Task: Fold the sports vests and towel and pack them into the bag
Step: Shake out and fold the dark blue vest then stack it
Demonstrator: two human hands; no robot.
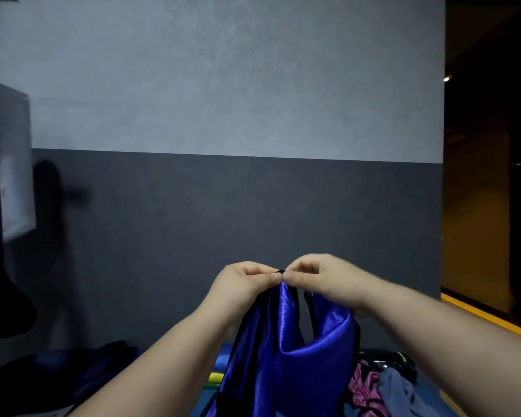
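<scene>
A shiny blue sports vest with black trim hangs in front of me, held up by its top. My left hand and my right hand meet above it, and each pinches the top edge of the vest between thumb and fingers. The fabric drapes down in folds between my forearms. At the lower right lie a maroon garment and a grey-blue cloth in a crumpled heap. A dark bag-like item lies just behind them.
A two-tone grey wall fills the view ahead. Blue and yellow-green items lie low behind the vest. Dark bundles sit at the lower left. A yellow strip borders a dark passage on the right.
</scene>
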